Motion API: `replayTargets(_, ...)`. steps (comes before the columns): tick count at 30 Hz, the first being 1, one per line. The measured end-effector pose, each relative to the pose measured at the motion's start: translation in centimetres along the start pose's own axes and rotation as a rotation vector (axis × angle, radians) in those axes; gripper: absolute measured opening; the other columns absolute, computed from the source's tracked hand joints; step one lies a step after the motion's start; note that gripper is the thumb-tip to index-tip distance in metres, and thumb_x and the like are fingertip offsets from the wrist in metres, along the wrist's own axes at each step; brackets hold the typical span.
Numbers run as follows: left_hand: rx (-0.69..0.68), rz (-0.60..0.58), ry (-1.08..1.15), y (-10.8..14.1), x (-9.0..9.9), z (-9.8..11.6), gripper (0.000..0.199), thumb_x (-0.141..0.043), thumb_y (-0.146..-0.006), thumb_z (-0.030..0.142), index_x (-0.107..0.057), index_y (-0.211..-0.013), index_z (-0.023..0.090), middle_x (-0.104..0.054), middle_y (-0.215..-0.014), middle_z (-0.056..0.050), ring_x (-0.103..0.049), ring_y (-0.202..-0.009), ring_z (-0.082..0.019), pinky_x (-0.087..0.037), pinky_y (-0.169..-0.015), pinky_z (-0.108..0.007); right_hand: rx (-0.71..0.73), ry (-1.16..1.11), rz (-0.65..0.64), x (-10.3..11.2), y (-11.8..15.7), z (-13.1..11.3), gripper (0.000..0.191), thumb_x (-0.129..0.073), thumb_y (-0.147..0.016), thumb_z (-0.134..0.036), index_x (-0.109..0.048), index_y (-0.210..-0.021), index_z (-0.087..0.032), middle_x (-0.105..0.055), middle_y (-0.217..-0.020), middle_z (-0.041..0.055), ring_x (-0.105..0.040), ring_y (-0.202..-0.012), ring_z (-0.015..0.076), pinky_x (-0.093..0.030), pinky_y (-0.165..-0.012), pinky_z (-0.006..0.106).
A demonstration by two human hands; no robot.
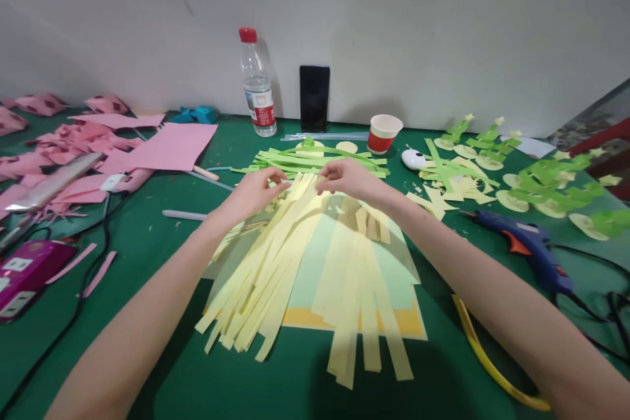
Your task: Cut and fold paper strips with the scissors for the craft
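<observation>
Hands Brought Together Over Fans of Yellow Strips

Two fans of yellow strips (283,243) are spread side by side on a pale sheet (315,275) edged in orange, laid on a green surface (162,275). The left hand (260,191) and right hand (343,178) are held at the upper ends of the left-hand fan, a small gap left between them. The fingers of both are partly curled; whether a strip is gripped by either cannot be told. Green strips (295,161) are heaped just beyond. Farther back, a bottle (259,98), a phone (314,98) and a paper cup (382,134) are lined up near a white wall (394,26). Pink paper (172,146) is piled at left; a blue glue gun (529,246) is seen at right.
</observation>
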State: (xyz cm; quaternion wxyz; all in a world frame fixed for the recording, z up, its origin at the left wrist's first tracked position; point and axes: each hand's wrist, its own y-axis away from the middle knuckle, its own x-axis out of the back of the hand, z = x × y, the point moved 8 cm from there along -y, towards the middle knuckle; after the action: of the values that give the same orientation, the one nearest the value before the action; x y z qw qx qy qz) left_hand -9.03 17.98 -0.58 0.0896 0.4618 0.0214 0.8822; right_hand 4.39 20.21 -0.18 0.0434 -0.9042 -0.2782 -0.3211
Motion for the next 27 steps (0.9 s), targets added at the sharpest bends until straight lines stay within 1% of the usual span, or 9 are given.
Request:
replayTargets(2, -0.032, -0.077, 0.068, 0.8, -0.7, 1.5, 0.044, -0.034, -0.081, 0.050, -0.056, -0.102, 0.017, -0.062, -0.090, -0.005, -0.049, -0.058, -0.013, -0.037, -0.051, -0.023, 0.011, -0.078, 0.035, 1.3, 0.7, -0.5, 0.006, -0.060, -0.074, -0.017, -0.059, -0.076, -0.012, -0.064, -0.071, 0.0013, -0.055, -0.063, 0.0084, -0.043, -0.058, 0.021)
replayTargets(7, -0.092, -0.338, 0.133, 3.0, -2.8, 4.9, 0.035, -0.053, -0.074, 0.048, -0.064, -0.063, 0.017, -0.045, -0.044, 0.005, -0.033, -0.040, -0.007, -0.026, -0.042, -0.022, 0.034, -0.177, 0.156, 5.1, 1.9, -0.4, 0.009, -0.058, -0.073, -0.022, -0.061, -0.069, -0.014, -0.061, -0.067, 0.0009, -0.043, -0.053, 0.0061, -0.035, -0.052, 0.022)
replayTargets(12, -0.093, -0.505, 0.307, 4.5, -4.0, 6.2, 0.036, -0.053, -0.075, 0.045, -0.058, -0.052, 0.018, -0.038, -0.035, 0.007, -0.033, -0.038, -0.008, -0.033, -0.047, -0.023, 0.004, -0.169, 0.222, 8.0, 2.9, 1.4, 0.009, -0.058, -0.072, -0.023, -0.061, -0.069, -0.015, -0.060, -0.069, 0.0015, -0.036, -0.050, 0.0062, -0.031, -0.049, 0.023)
replayTargets(15, -0.045, -0.645, 0.390, 6.7, -6.0, 6.5, 0.039, -0.055, -0.075, 0.044, -0.049, -0.047, 0.018, -0.040, -0.034, 0.008, -0.032, -0.035, -0.007, -0.038, -0.051, -0.023, -0.041, -0.098, 0.171, 7.7, 3.5, 2.4, 0.009, -0.057, -0.073, -0.024, -0.062, -0.070, -0.016, -0.062, -0.069, 0.0015, -0.039, -0.050, 0.0074, -0.031, -0.048, 0.023)
replayTargets(17, -0.014, -0.748, 0.419, 8.7, -7.8, 6.6, 0.039, -0.052, -0.078, 0.041, -0.046, -0.046, 0.018, -0.041, -0.034, 0.008, -0.034, -0.035, -0.006, -0.041, -0.056, -0.023, -0.074, -0.019, 0.073, 6.2, 3.8, 3.0, 0.009, -0.059, -0.073, -0.024, -0.063, -0.069, -0.016, -0.063, -0.065, 0.0011, -0.046, -0.053, 0.0089, -0.035, -0.050, 0.023)
replayTargets(19, 0.023, -0.847, 0.379, 11.0, -9.6, 6.4, 0.037, -0.049, -0.079, 0.041, -0.051, -0.050, 0.017, -0.045, -0.039, 0.006, -0.037, -0.035, -0.006, -0.040, -0.051, -0.021, -0.100, 0.079, -0.044, 4.2, 4.0, 3.6, 0.010, -0.061, -0.073, -0.023, -0.063, -0.068, -0.015, -0.063, -0.064, 0.0002, -0.052, -0.058, 0.0106, -0.041, -0.055, 0.024)
replayTargets(21, 0.048, -0.861, 0.250, 12.9, -10.5, 5.6, 0.034, -0.047, -0.080, 0.041, -0.059, -0.059, 0.018, -0.058, -0.054, 0.002, -0.041, -0.037, -0.007, -0.034, -0.041, -0.020, -0.118, 0.192, -0.112, 2.6, 4.0, 4.5, 0.014, -0.059, -0.077, -0.025, -0.061, -0.073, -0.013, -0.062, -0.069, -0.0001, -0.056, -0.064, 0.0115, -0.046, -0.062, 0.027)
replayTargets(23, -0.056, -0.806, 0.081, 14.0, -10.2, 5.3, 0.033, -0.049, -0.079, 0.039, -0.061, -0.057, 0.018, -0.060, -0.054, 0.001, -0.045, -0.040, -0.009, -0.033, -0.042, -0.021, -0.130, 0.303, -0.102, 1.9, 3.7, 5.3, 0.016, -0.055, -0.082, -0.027, -0.060, -0.083, -0.012, -0.061, -0.082, 0.0019, -0.058, -0.074, 0.0130, -0.048, -0.068, 0.031)
replayTargets(27, -0.274, -0.455, -0.034, 14.1, -6.4, 4.3, 0.031, -0.040, -0.086, 0.035, -0.065, -0.073, 0.022, -0.065, -0.065, -0.001, -0.058, -0.058, -0.014, -0.041, -0.055, -0.023, -0.071, 0.416, 0.017, 1.7, 3.3, 5.1, 0.024, -0.052, -0.084, -0.027, -0.055, -0.104, -0.014, -0.054, -0.111, 0.0074, -0.053, -0.100, 0.0204, -0.043, -0.085, 0.043)
